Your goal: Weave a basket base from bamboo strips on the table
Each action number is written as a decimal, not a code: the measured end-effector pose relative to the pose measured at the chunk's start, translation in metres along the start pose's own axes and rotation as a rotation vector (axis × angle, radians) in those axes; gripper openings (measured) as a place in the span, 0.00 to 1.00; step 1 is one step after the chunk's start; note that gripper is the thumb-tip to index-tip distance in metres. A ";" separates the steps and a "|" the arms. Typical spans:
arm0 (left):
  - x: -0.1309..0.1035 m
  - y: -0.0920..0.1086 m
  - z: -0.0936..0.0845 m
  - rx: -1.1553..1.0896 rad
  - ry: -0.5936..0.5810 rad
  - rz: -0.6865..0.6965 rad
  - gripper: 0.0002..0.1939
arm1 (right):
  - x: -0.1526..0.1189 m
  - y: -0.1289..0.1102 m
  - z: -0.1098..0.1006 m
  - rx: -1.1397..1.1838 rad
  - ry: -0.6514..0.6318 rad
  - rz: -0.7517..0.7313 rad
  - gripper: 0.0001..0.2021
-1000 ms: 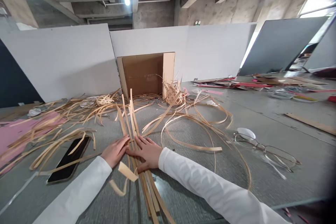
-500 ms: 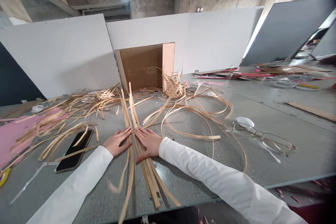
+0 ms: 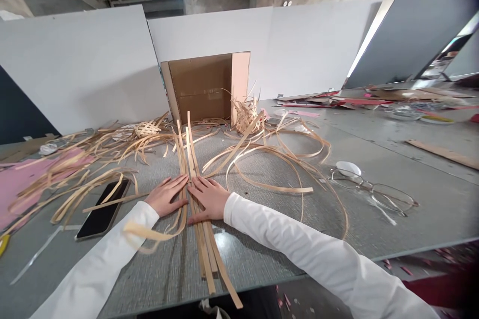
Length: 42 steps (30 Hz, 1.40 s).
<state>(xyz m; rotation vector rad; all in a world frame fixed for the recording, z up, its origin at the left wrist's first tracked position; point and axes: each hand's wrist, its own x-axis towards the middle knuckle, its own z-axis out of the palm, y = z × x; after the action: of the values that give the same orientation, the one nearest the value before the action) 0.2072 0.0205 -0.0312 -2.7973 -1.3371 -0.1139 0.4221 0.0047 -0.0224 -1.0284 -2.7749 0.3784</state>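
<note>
Long flat tan strips (image 3: pixel 209 254) run lengthwise over the grey table (image 3: pixel 262 259), some reaching past its front edge region. My left hand (image 3: pixel 167 196) lies with fingers spread on the left group of strips, its fingertips close to the other hand. Flat on the right group rests my right hand (image 3: pixel 208 200), fingers apart and pressing down. Between the hands a short cross strip partly shows. Blurred strip ends (image 3: pixel 149 234) curl up over my left forearm. Parts of the strips beneath both palms are hidden.
On the left lie a black phone (image 3: pixel 104 212), loose strips and pink paper (image 3: pixel 26 184). A cardboard box (image 3: pixel 204 87) and a woven piece (image 3: pixel 247 117) stand at the back. Coiled strips (image 3: pixel 262 147) and eyeglasses (image 3: pixel 392 199) are on the right.
The near ends of the left strips have swung up and left over my left forearm. The right strips' near ends have shifted slightly left. Both hands stay on the strips.
</note>
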 end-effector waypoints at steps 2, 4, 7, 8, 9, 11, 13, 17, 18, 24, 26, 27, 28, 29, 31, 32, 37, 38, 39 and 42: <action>-0.001 0.000 0.001 0.012 0.018 -0.003 0.35 | 0.000 0.000 -0.001 0.013 0.001 -0.002 0.49; -0.002 0.001 0.002 0.026 0.016 -0.015 0.36 | 0.000 0.000 -0.001 0.027 0.003 -0.007 0.49; -0.002 0.002 0.001 0.035 0.002 -0.027 0.37 | 0.000 0.000 -0.002 0.023 0.006 -0.016 0.49; -0.002 0.003 0.000 0.036 -0.004 -0.030 0.38 | 0.000 0.001 -0.002 0.019 0.004 -0.019 0.49; -0.002 0.003 0.000 0.036 -0.008 -0.036 0.38 | -0.001 0.001 -0.002 0.016 0.002 -0.023 0.49; -0.002 0.005 -0.001 0.034 -0.012 -0.048 0.39 | -0.001 0.002 -0.002 0.015 0.001 -0.030 0.50; -0.001 0.006 -0.001 0.031 -0.009 -0.059 0.39 | -0.002 0.003 -0.001 0.017 0.010 -0.034 0.50; -0.001 0.008 0.000 0.040 -0.004 -0.078 0.39 | -0.002 0.004 0.000 0.018 0.016 -0.031 0.51; -0.001 0.008 0.000 0.042 -0.004 -0.079 0.39 | -0.002 0.004 0.001 0.016 0.018 -0.030 0.51; 0.000 0.008 -0.002 0.024 -0.054 -0.084 0.41 | -0.003 0.002 0.001 0.011 0.012 -0.032 0.51; 0.000 0.009 -0.003 0.023 -0.074 -0.082 0.42 | -0.003 0.002 0.001 0.011 0.012 -0.033 0.51; 0.000 0.010 -0.004 0.024 -0.080 -0.082 0.42 | -0.003 0.002 0.001 0.010 0.015 -0.033 0.51; 0.000 0.010 -0.004 0.027 -0.082 -0.084 0.43 | -0.003 0.002 0.001 0.008 0.017 -0.032 0.51; 0.000 0.010 -0.004 0.031 -0.081 -0.089 0.43 | -0.002 0.002 0.001 0.006 0.018 -0.029 0.50; 0.000 0.011 -0.005 0.038 -0.080 -0.097 0.44 | -0.002 0.002 0.001 0.010 0.009 -0.027 0.50; 0.000 0.011 -0.004 0.042 -0.080 -0.097 0.44 | -0.001 0.002 0.000 0.017 0.001 -0.025 0.49; 0.000 0.010 -0.003 0.057 -0.081 -0.100 0.43 | -0.001 0.002 -0.004 0.061 -0.037 -0.017 0.47; 0.001 0.010 -0.003 0.059 -0.088 -0.103 0.43 | -0.001 0.003 -0.004 0.066 -0.037 -0.019 0.46; 0.001 0.010 -0.003 0.061 -0.094 -0.105 0.43 | -0.001 0.003 -0.004 0.072 -0.037 -0.020 0.46; 0.001 0.009 -0.004 0.069 -0.096 -0.108 0.43 | -0.001 0.004 -0.005 0.096 -0.044 -0.017 0.44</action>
<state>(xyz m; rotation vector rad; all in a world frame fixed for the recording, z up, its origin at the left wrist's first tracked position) 0.2151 0.0154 -0.0275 -2.7052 -1.4830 0.0638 0.4263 0.0079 -0.0193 -0.9858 -2.7710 0.5324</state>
